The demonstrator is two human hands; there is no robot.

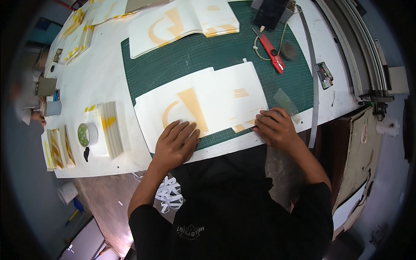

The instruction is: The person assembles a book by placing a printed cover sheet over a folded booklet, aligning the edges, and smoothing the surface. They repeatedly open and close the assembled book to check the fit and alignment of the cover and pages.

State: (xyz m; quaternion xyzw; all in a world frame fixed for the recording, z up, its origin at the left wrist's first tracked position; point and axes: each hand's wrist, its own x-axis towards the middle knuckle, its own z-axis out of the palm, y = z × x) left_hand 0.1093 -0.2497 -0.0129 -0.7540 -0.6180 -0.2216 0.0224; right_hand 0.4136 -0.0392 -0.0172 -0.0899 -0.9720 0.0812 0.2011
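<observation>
Your white table (108, 78) carries a green cutting mat (182, 56), where your left hand (175, 143), fingers spread flat, and your right hand (275, 128), fingers curled together, press the white-and-yellow printed sheet (203, 104); tape roll (88, 134) and sheet stack (112, 129) left, red knife (273, 51) beyond.

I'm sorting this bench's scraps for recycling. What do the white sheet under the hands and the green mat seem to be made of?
White sheet: likely matte paper or thin card; it lies flat, has printed orange shapes and shows fold lines.
Green mat: probably a rubbery plastic cutting mat; dull surface with a fine printed grid.
Left hand and right hand press on the sheet.
</observation>
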